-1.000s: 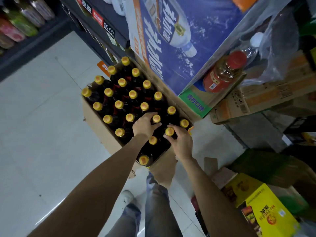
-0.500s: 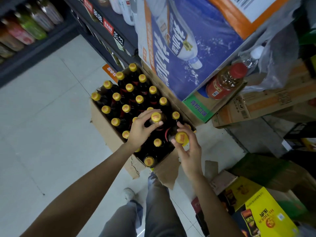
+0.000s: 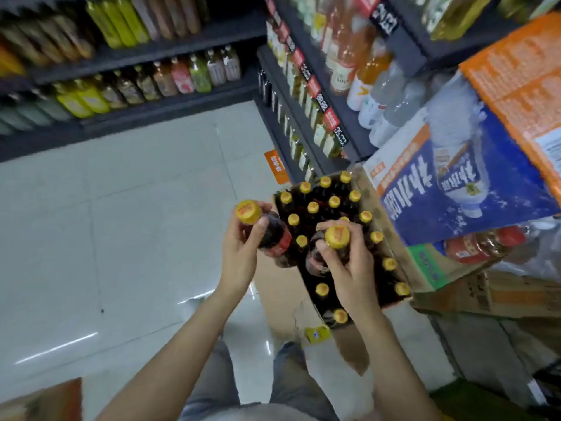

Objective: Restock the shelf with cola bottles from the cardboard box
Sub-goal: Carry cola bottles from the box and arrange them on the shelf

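An open cardboard box point(image 3: 280, 302) on the floor holds several dark cola bottles with yellow caps point(image 3: 312, 207). My left hand point(image 3: 241, 253) grips one cola bottle point(image 3: 273, 235) by its neck, lifted out and held left of the box. My right hand point(image 3: 349, 268) is wrapped around a second cola bottle point(image 3: 337, 237), raised above the bottles still in the box. Both held bottles tilt slightly, caps toward the camera.
Dark shelves point(image 3: 306, 123) with drinks and red price tags run along the right; another shelf row point(image 3: 145, 56) stands across the aisle. A blue and orange water carton point(image 3: 461, 183) sits on stacked boxes beside the cola box. My legs stand on the white tile floor point(image 3: 121, 223).
Both hands have lifted their bottles up out of the box; the left bottle has moved left, clear of it. The camera has tilted up, showing more of the shelves.
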A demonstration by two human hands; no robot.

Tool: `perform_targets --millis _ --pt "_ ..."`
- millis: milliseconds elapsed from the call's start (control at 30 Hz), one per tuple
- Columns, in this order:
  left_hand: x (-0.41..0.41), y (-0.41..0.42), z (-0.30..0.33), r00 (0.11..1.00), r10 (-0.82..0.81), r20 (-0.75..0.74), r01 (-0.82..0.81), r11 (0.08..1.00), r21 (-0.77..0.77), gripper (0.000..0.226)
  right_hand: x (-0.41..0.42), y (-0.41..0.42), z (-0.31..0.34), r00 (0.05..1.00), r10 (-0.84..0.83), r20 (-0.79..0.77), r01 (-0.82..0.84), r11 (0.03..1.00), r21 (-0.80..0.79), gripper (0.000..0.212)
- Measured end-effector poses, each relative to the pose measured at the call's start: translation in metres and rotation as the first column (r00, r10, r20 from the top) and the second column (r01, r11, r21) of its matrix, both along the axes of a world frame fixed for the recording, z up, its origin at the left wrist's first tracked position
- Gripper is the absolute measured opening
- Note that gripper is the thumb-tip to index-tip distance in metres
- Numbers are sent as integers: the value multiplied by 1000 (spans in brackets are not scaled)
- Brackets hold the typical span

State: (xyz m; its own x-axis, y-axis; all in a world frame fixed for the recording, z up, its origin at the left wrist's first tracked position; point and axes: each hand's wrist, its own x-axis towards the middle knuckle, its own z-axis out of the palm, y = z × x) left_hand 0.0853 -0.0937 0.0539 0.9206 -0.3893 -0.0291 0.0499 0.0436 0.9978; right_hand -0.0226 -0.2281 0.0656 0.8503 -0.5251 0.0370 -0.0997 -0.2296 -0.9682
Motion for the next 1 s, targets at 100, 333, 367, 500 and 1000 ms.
perform_targets --millis 100,333,367,500,1000 --pt "40 61 3 993 117 7 -117 991 67 27 57 46 7 998 65 -3 -64 995 74 20" --pt "156 249 7 937 348 2 -346 932 110 14 192 204 12 1000 7 -18 -1 937 351 10" --pt "171 276 11 934 357 28 -357 927 117 14 211 228 13 1000 20 -19 -11 921 388 11" --pt "236 371 30 907 413 81 -420 896 141 24 298 313 15 993 116 14 -110 880 463 11" --pt "564 600 65 416 902 120 -907 420 -12 18 699 547 39 814 576 70 -580 804 134 6"
